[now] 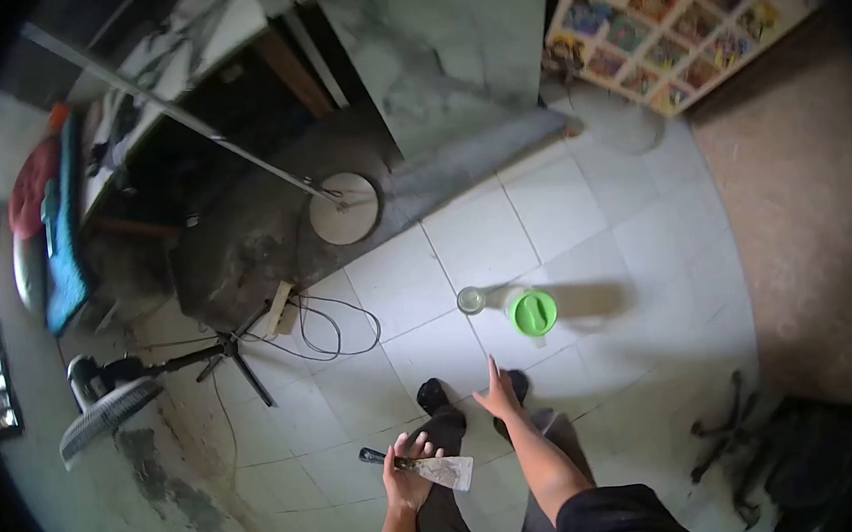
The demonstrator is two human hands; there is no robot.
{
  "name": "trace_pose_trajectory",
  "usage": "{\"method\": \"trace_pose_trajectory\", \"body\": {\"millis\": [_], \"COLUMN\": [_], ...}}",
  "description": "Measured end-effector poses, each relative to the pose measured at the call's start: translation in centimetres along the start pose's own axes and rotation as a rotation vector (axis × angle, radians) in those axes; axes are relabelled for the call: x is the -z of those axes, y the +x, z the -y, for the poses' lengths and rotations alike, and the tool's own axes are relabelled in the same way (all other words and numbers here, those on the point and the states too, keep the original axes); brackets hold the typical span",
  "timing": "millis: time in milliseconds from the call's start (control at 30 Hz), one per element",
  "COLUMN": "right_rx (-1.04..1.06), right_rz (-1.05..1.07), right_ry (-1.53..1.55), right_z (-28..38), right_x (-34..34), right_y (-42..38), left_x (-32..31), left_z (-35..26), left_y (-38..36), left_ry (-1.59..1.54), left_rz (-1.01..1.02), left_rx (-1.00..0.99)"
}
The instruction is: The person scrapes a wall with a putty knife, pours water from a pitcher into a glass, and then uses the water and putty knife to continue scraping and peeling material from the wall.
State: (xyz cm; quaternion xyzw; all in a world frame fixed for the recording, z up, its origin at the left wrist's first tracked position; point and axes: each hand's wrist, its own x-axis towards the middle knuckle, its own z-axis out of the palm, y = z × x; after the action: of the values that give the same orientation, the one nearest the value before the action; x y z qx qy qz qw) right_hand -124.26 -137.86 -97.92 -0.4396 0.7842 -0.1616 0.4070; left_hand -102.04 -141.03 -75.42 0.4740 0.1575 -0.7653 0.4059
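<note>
In the head view, my left hand (410,477) is palm up with a putty knife (444,472) across it. Its black handle lies under my thumb and its stained metal blade points right. My right hand (497,397) holds nothing, its index finger stretched forward and its thumb held apart. Ahead of that finger, not touched, a pitcher with a green lid (533,314) stands on the tiled floor (423,351). Just left of the pitcher is a small clear glass (471,300). My feet are below them, partly covered by my right hand.
A power strip (279,310) with a looped cable lies to the left, by a standing fan (108,416). A pole on a round white base (345,209) stands ahead. A sticker-covered panel (672,22) is at upper right, a black wheeled chair (812,466) at lower right.
</note>
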Motion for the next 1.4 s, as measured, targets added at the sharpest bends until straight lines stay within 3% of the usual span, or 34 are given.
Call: {"method": "trace_pose_trajectory", "body": {"millis": [100,133,167,200,233,300,367,400,467,533,567,600,633,700,733,767,833,900,933,1033,1133,1167,1233,1300,1367,1400], "right_rx": [0.103,-0.007,0.094,0.058,0.129,0.187,-0.055,0.007,-0.249,-0.172,-0.120,0.038,0.066,0.775,1.028,1.057,1.126,1.205,1.317,1.465,1.245,1.261,0.837,0.758,0.158,0.044], "right_rz": [0.220,0.388,0.371,0.441,0.463,0.528,0.728,0.809,1.110,1.348,1.518,1.537,1.577,1.681,1.708,1.746,1.583,1.660,1.661,1.693,1.901,1.929,2.134,2.252,2.234,2.233], "right_ry": [-0.080,-0.137,-0.149,-0.243,-0.249,-0.223,0.205,0.122,0.443,0.201,0.022,-0.218,-0.280,-0.776,-0.573,-0.595,-0.999,-0.977,-0.911,-0.812,-0.709,-0.723,-0.664,-0.697,-0.753,-0.780], "right_z": [0.2,1.4,1.2,2.3,2.5,5.0,12.2,16.8,24.8,29.7,31.5,33.0,33.0,32.2,31.3,30.8,30.9,29.3,28.4,26.6,25.5,25.1,27.4,27.7,27.6,28.1], "right_x": [9.0,12.8,15.4,18.2,20.0,22.4,24.4,25.6,26.8,25.1,23.9,22.7,21.1,17.1,16.5,15.2,13.5,11.1,10.0,7.3,5.0,4.2,3.6,2.3,0.2,-0.7], "right_y": [-5.9,-7.0,-8.6,-9.4,-10.2,-10.5,-13.4,-15.8,-21.4,-25.7,-28.0,-31.3,-33.7,-39.1,-42.1,-45.2,-51.9,-57.4,-60.5,-69.3,-77.8,-79.9,-82.9,-86.5,-90.0,-91.3], "left_x": [3.1,5.2,6.1,3.4,2.9,2.1,0.0,-0.3,-0.2,1.6,3.1,4.7,6.4,10.8,12.1,14.6,19.8,24.4,27.0,32.6,37.3,38.5,37.9,39.9,43.0,43.6], "left_z": [2.7,3.9,5.5,5.3,5.8,6.3,7.3,7.5,8.9,10.7,12.0,13.5,15.1,17.8,19.5,20.9,23.3,27.5,29.8,34.3,38.8,39.7,38.6,39.0,39.3,39.1], "left_y": [-1.8,-2.1,-3.4,-6.2,-8.3,-12.7,-18.3,-21.1,-26.6,-30.2,-31.5,-32.9,-34.3,-36.7,-37.8,-39.1,-43.4,-46.3,-48.8,-58.2,-65.9,-68.1,-72.7,-75.1,-77.3,-78.5], "left_ry": [-0.096,0.009,0.103,0.081,0.125,0.565,0.991,1.160,1.511,1.800,1.755,1.677,1.596,1.488,1.485,1.480,1.363,1.186,1.235,1.097,0.908,0.882,1.006,0.981,1.027,1.031], "left_rz": [0.033,0.007,-0.047,-0.177,-0.124,-0.143,-0.181,-0.139,-0.156,-0.252,-0.333,-0.393,-0.449,-0.543,-0.627,-0.703,-0.792,-1.008,-1.147,-1.408,-1.664,-1.695,-1.882,-1.947,-2.025,-2.029], "left_rx": [-0.116,-0.233,-0.357,-0.361,-0.403,-0.468,-0.851,-0.902,-0.916,-0.880,-0.894,-0.922,-0.948,-1.013,-0.967,-0.917,-0.853,-1.047,-1.244,-1.184,-1.015,-1.000,-0.889,-0.795,-0.816,-0.798]}}
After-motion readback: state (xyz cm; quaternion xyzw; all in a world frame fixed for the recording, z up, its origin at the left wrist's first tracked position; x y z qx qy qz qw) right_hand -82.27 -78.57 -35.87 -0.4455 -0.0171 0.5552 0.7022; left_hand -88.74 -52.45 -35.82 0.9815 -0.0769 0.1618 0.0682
